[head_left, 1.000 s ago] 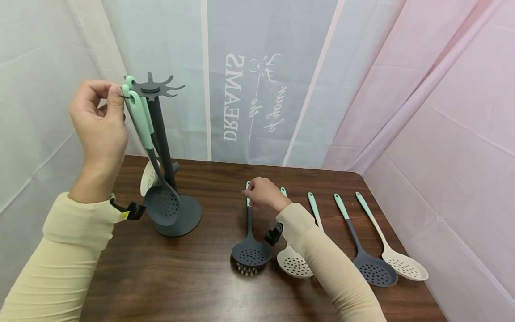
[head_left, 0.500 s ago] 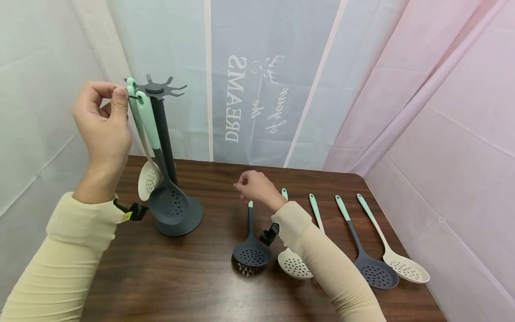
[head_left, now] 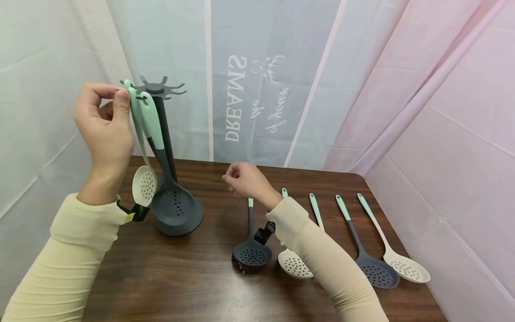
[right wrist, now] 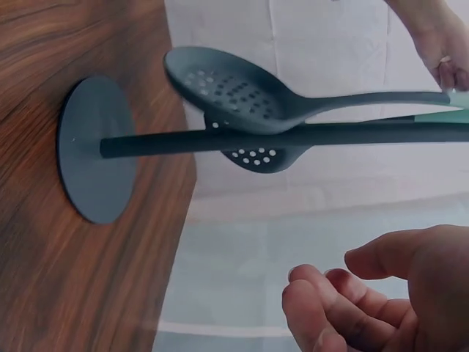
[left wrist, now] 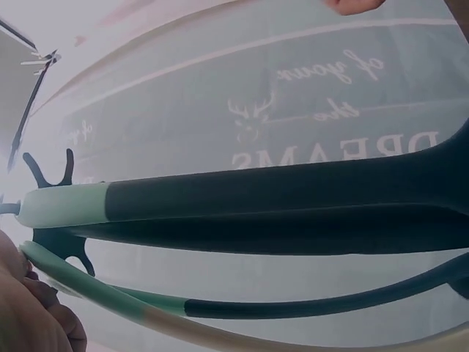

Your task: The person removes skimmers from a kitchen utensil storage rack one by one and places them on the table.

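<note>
At the left, my left hand pinches the mint handle top of a cream slotted spoon between thumb and fingers, at the prongs of a dark utensil stand. Its mint and cream handle curves away from the fingers in the left wrist view. Beside it a dark slotted spoon hangs by its mint handle from another prong. Further back shows one more dark handle. My right hand hovers above a dark skimmer on the table, fingers loosely bent, thumb apart, holding nothing.
On the wooden table, right of the dark skimmer, lie a cream skimmer, a mint handle partly behind the right sleeve, a dark slotted turner and a cream slotted spoon. Printed curtains hang behind.
My right hand has left the dark skimmer's handle and drifted left and up. The hanging dark spoon has shifted right, away from my left hand; the cream spoon's head has swung left.
</note>
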Motion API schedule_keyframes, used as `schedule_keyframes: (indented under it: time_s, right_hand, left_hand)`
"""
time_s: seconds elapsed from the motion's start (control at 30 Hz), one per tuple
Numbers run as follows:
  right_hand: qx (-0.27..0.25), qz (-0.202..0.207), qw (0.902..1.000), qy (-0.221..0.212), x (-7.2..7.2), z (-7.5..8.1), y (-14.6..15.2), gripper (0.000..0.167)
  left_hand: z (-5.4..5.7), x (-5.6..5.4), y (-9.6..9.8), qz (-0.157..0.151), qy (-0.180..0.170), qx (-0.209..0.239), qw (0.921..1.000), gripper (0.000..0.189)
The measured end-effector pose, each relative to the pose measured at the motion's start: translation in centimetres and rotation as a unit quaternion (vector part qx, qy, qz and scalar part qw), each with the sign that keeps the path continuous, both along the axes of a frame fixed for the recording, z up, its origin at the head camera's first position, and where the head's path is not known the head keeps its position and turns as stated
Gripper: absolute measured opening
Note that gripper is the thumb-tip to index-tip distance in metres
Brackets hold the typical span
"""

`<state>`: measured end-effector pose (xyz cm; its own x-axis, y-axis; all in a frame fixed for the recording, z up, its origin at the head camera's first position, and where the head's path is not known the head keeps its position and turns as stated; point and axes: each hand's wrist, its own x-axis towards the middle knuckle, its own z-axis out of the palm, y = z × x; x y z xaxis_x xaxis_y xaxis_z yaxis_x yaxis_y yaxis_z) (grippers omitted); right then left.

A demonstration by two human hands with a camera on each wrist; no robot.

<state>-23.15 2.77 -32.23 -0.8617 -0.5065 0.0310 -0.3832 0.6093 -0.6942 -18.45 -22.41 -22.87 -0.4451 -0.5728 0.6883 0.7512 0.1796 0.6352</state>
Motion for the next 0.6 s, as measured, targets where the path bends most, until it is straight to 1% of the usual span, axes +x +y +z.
schedule_keyframes:
  time_s: [0.1,0.13,0.23,0.47,0.6]
  right_hand:
    - [-0.005,0.009,0.9999,0.001,0.2,0.4,-0.3,0.018]
    - [-0.004,0.011,0.9999,0.003,0.3,0.5,-0.4,0.017]
    - [-0.006,0.016,0.9998,0.009,0.5,0.7,-0.7,0.016]
    - [-0.011,0.027,0.9993,0.024,0.7,1.3,-1.3,0.014]
    - [-0.006,0.027,0.9993,0.026,0.7,1.4,-1.5,0.014]
  left_hand:
    - [0.1,0.3,0.2,-0.021,0.006,0.015,0.9997,0.005]
    - [0.1,0.3,0.3,-0.021,0.005,0.014,0.9997,0.005]
    - [0.0,0.3,0.3,-0.017,0.005,0.008,0.9998,0.005]
    - [-0.5,0.1,0.0,0.004,0.008,-0.019,0.9998,0.004]
    - [-0.7,0.0,-0.2,0.006,0.017,-0.025,0.9995,0.003]
